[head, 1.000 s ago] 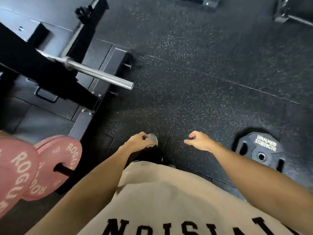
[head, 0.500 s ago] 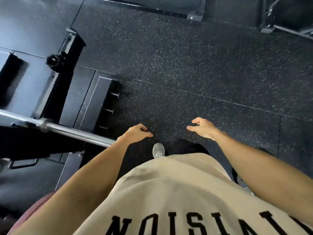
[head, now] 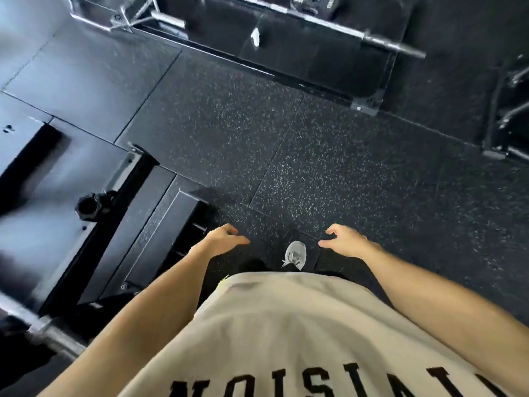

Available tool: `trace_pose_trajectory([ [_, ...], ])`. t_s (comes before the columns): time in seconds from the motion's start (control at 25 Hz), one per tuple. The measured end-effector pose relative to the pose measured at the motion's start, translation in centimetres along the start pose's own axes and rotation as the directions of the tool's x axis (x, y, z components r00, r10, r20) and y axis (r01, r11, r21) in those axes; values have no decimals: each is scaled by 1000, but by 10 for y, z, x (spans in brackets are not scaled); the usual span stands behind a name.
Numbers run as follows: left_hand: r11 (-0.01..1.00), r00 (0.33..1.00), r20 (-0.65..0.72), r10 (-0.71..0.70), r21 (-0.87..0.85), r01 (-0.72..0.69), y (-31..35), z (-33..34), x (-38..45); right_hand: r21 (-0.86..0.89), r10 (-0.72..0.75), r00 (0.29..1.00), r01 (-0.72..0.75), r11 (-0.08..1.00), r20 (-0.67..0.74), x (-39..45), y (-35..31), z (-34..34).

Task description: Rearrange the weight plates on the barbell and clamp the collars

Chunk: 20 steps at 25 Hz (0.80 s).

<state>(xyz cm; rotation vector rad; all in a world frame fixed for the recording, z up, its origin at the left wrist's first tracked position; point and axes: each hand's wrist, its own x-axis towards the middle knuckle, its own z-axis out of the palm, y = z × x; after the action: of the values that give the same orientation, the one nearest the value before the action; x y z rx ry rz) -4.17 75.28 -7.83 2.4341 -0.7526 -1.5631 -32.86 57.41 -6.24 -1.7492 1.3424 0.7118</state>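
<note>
My left hand [head: 222, 241] and my right hand [head: 345, 242] hang in front of my beige shirt, both empty with fingers loosely curled and apart. The steel sleeve of the near barbell [head: 48, 333] pokes in at the bottom left, bare, beside my left forearm. A second barbell [head: 392, 45] lies across the far side of the floor, its sleeve end bare. A dark weight plate [head: 312, 2] shows at the top edge behind that bar. No collar is in sight.
A black rack base [head: 160, 230] with a knob [head: 88, 207] stands left of me on a smooth platform. Speckled rubber floor [head: 286, 156] spreads ahead. My grey shoe [head: 296, 255] steps forward. Another rack frame [head: 498, 138] stands at far right.
The view has swung forward and up: the pink plates and the black plate on the floor have left view, the near bar slid to bottom left, and a far barbell appeared. Both hands stay empty.
</note>
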Motion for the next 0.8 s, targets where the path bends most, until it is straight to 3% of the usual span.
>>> trace_pose_trajectory([
  [0.12, 991, 993, -112, -33, -130, 18, 37, -60, 41, -78, -81, 997, 81, 994, 6, 61, -64, -88],
  [0.36, 944, 977, -141, -160, -312, 109, 67, -170, 147, -234, -151, 980, 179, 956, 132, 198, -217, -192],
  [0.56, 893, 969, -139, -203, -432, 126, 87, -316, 234, -376, -231, 956, 284, 882, 180, 289, -380, -274],
  [0.8, 849, 951, -196, -239, -518, 106, 105, -501, 308, -398, -354, 918, 397, 827, 181, 380, -578, -354],
])
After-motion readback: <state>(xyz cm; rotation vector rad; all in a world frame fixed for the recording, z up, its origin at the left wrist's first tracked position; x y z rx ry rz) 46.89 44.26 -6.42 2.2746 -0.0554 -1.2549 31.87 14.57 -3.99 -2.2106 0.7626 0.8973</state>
